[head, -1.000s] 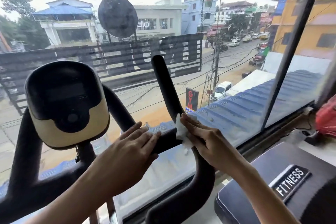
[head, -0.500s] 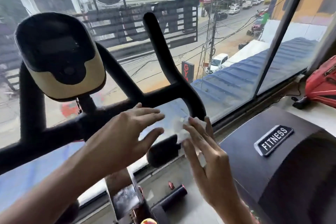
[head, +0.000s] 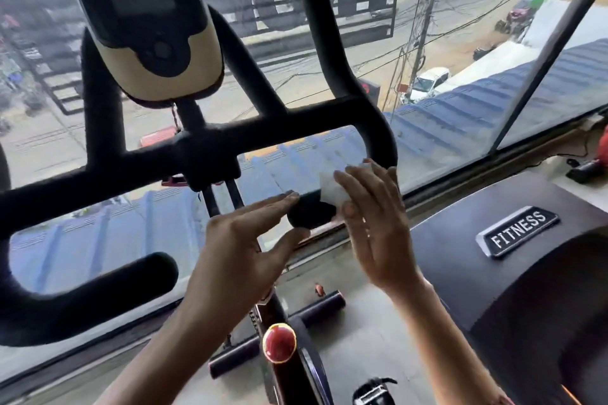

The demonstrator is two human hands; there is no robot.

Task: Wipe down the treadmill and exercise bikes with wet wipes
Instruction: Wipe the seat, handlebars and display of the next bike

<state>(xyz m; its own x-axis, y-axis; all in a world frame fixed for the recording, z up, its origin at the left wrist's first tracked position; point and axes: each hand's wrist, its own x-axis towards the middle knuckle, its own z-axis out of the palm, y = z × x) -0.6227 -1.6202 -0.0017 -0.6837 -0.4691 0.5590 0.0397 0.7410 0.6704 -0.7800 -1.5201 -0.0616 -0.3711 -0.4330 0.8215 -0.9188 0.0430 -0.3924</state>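
The exercise bike's black handlebar (head: 296, 117) fills the head view, with a black and cream console (head: 148, 26) on top. My right hand (head: 378, 227) holds a white wet wipe (head: 330, 189) against the lower right grip end (head: 309, 215); its fingers are stretched out and the thumb pinches the wipe. To the left of that grip end, my left hand (head: 246, 240) is flat with straight fingers, and its fingertips reach the top of the grip. A dark treadmill cover (head: 460, 250) labelled FITNESS lies on the right.
A large window (head: 460, 43) runs right behind the bike, with a street below. The bike's red knob (head: 279, 342) and black base bar (head: 316, 307) sit under my hands. A red object (head: 603, 148) and a black item (head: 585, 171) lie on the sill at far right.
My view tilted down. My right hand slid the wipe from the upright right bar down round the bend to the lower grip end. My left hand left the crossbar and followed.
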